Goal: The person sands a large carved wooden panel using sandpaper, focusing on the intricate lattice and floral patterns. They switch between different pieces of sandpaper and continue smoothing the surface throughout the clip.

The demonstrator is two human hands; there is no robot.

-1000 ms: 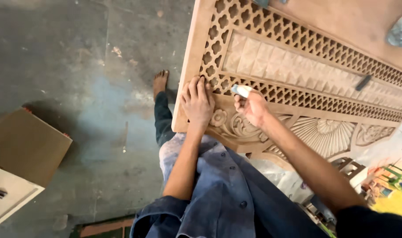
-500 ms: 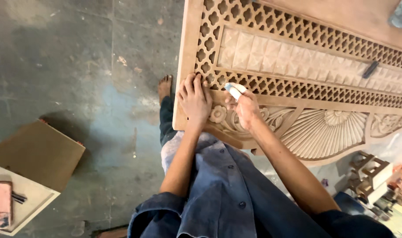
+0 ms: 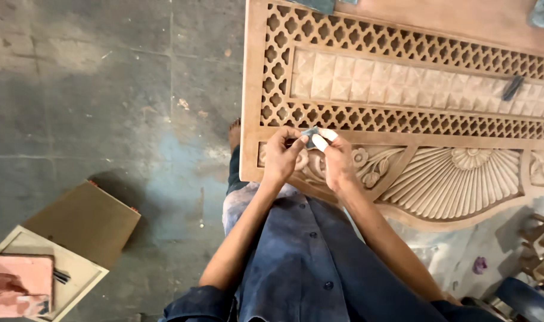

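- The left hand (image 3: 282, 156) and the right hand (image 3: 337, 160) meet just below the middle of the view, over the lower left corner of a big carved wooden panel (image 3: 403, 95).
- Both pinch one small folded scrap of sandpaper (image 3: 315, 138) between fingertips and thumbs: the left closes narrowly on its grey-blue end at about 9 o'clock of the scrap, the right on its pale end at about 3 o'clock. Neither hand is spread wide.
- The scrap sits above the panel's carved floral scroll (image 3: 367, 164), right under the lower band of pierced lattice (image 3: 415, 122) (I cannot tell whether it touches the wood).
- Judged by its look, the scrap is light, thin and limp, gritty on one face and smooth on the other, so it will bend, crease or tear easily. A pinch at its ends or along a folded edge suits it best, with fingertips behind the part that presses.
- The panel looks stiff and heavy, and its thin lattice bars seem the fragile part.
- Toward 3 o'clock lies a carved fan shape (image 3: 457, 185); toward 1 o'clock a small dark object (image 3: 513, 87) rests on the row of raised squares.
- At 8 o'clock, on the grey concrete floor (image 3: 105, 89), lie a brown cardboard piece (image 3: 84, 220) and a pale board (image 3: 57, 277) bearing a pinkish slab (image 3: 16, 286).
- A bare foot (image 3: 234, 134) shows just left of the panel's edge.
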